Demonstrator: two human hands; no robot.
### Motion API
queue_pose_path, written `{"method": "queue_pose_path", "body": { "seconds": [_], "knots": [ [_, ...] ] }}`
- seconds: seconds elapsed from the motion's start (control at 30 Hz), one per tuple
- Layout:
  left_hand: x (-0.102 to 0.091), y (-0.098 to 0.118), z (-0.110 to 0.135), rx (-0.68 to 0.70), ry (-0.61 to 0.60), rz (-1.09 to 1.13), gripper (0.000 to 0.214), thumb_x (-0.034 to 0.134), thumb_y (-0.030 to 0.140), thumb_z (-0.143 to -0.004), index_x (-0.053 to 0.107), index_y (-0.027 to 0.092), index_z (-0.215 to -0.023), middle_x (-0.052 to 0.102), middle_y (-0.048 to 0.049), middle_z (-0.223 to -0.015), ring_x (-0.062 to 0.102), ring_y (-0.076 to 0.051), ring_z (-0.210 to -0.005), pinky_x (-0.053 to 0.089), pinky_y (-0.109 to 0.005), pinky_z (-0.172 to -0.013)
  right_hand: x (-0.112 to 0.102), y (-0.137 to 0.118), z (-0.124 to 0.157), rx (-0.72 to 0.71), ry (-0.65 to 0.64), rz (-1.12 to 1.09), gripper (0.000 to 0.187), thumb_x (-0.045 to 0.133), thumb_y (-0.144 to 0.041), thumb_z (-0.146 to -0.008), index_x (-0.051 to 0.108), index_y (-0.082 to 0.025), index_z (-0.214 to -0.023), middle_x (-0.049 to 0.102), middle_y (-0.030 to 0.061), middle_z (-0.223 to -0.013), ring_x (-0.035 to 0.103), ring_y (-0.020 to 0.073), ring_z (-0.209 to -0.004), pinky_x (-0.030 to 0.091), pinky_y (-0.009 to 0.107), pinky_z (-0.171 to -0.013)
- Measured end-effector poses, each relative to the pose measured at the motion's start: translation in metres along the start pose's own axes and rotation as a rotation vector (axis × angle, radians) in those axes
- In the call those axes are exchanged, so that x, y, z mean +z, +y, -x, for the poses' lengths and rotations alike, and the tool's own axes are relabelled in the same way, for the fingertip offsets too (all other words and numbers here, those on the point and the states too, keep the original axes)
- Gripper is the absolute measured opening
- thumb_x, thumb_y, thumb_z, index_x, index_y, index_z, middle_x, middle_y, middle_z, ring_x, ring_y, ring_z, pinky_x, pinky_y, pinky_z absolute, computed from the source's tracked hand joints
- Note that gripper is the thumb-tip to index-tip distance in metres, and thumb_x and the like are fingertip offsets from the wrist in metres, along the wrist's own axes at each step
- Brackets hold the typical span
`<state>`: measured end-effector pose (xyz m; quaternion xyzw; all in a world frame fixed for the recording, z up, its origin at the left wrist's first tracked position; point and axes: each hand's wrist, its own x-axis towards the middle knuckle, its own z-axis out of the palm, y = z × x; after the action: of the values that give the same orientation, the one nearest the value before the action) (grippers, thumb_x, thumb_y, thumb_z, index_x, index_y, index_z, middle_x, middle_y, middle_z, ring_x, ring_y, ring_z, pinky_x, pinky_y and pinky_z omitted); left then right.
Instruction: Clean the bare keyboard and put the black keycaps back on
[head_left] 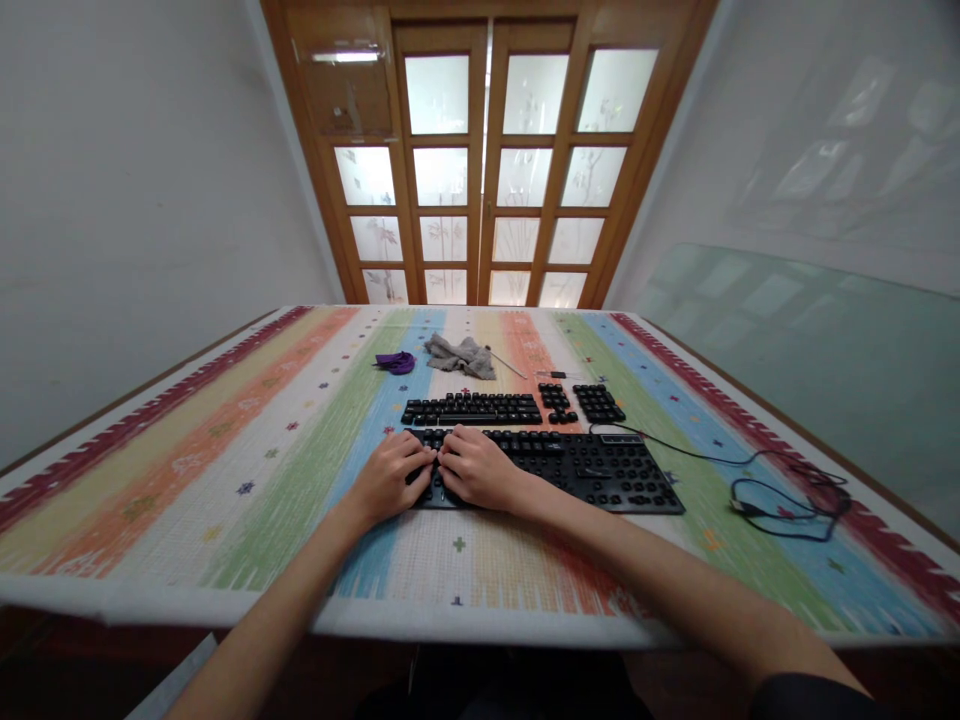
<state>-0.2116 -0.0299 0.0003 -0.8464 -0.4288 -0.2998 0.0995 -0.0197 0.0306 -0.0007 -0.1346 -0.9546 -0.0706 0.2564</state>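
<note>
A black keyboard point(611, 470) lies near the front of the table. Keycaps sit along its top rows, while bare switches fill much of its right part. My left hand point(394, 475) rests at its left end, fingers bent and drawn together with the thumb. Close beside it, my right hand point(474, 468) reaches over the left half, its fingers curled down among the keys. Both sets of fingertips nearly meet; whatever they pinch is hidden. Just beyond the keyboard, loose black keycaps point(472, 408) are laid out in rows, with a smaller group point(556, 402) and a number-pad block point(598, 403) to the right.
Behind the keycaps lie a purple strap-like item point(395, 362), a crumpled grey cloth point(459, 357), a thin stick point(508, 364) and a small black-handled wire tool point(553, 375). A black cable point(795, 510) coils at the right. A striped tablecloth point(300, 470) covers the table.
</note>
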Motion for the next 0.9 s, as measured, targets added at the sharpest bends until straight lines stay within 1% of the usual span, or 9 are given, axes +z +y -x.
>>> {"method": "queue_pose_path", "body": {
  "seconds": [0.13,0.27,0.43,0.6,0.7,0.9],
  "knots": [
    [0.001,0.001,0.0,-0.007,-0.011,-0.039,0.017,0.051,0.019,-0.091,0.068,0.018,-0.09,0.063,-0.0069,-0.082,0.056,-0.022,-0.08,0.046,-0.039,-0.079,-0.002,0.002,-0.001,0.009,-0.032,-0.018,0.019,0.052,-0.02,-0.093,0.065,-0.014,-0.082,0.06,0.0111,-0.086,0.049,0.0228,-0.086,0.044,0.037,-0.077],
    [0.001,0.002,0.002,-0.004,-0.008,-0.05,0.016,0.05,0.018,-0.092,0.066,0.017,-0.092,0.063,-0.0074,-0.084,0.056,-0.022,-0.082,0.047,-0.039,-0.079,-0.001,0.004,-0.003,0.017,-0.04,-0.013,0.018,0.053,-0.019,-0.092,0.065,-0.014,-0.081,0.06,0.0107,-0.085,0.05,0.0227,-0.086,0.045,0.037,-0.078],
    [0.003,0.002,0.003,-0.008,-0.017,-0.06,0.017,0.048,0.018,-0.092,0.065,0.017,-0.093,0.062,-0.0077,-0.084,0.055,-0.023,-0.081,0.047,-0.039,-0.079,0.001,0.0,-0.007,0.029,-0.071,0.041,0.019,0.051,-0.018,-0.092,0.065,-0.014,-0.079,0.061,0.0106,-0.083,0.051,0.0232,-0.085,0.045,0.037,-0.076],
    [0.004,0.002,0.003,-0.011,-0.029,-0.091,0.016,0.048,0.017,-0.09,0.063,0.018,-0.086,0.059,-0.0078,-0.082,0.054,-0.023,-0.081,0.047,-0.038,-0.075,0.007,-0.006,-0.009,0.042,-0.047,0.058,0.016,0.052,-0.019,-0.092,0.064,-0.013,-0.082,0.06,0.0111,-0.083,0.051,0.0238,-0.086,0.045,0.038,-0.077],
    [0.004,0.003,0.003,-0.002,-0.028,-0.094,0.015,0.048,0.017,-0.09,0.063,0.018,-0.088,0.06,-0.0078,-0.083,0.054,-0.023,-0.081,0.046,-0.038,-0.075,0.009,-0.006,-0.008,0.053,-0.046,0.039,0.019,0.052,-0.02,-0.092,0.064,-0.014,-0.08,0.06,0.011,-0.082,0.051,0.0238,-0.084,0.045,0.038,-0.076],
    [0.004,0.004,0.002,0.012,-0.043,-0.161,0.017,0.046,0.018,-0.092,0.063,0.017,-0.088,0.059,-0.0079,-0.082,0.053,-0.023,-0.08,0.046,-0.038,-0.075,0.009,-0.008,-0.002,0.019,-0.025,0.103,0.02,0.051,-0.018,-0.092,0.066,-0.012,-0.08,0.061,0.0113,-0.081,0.051,0.0241,-0.085,0.044,0.038,-0.074]
  ]
}}
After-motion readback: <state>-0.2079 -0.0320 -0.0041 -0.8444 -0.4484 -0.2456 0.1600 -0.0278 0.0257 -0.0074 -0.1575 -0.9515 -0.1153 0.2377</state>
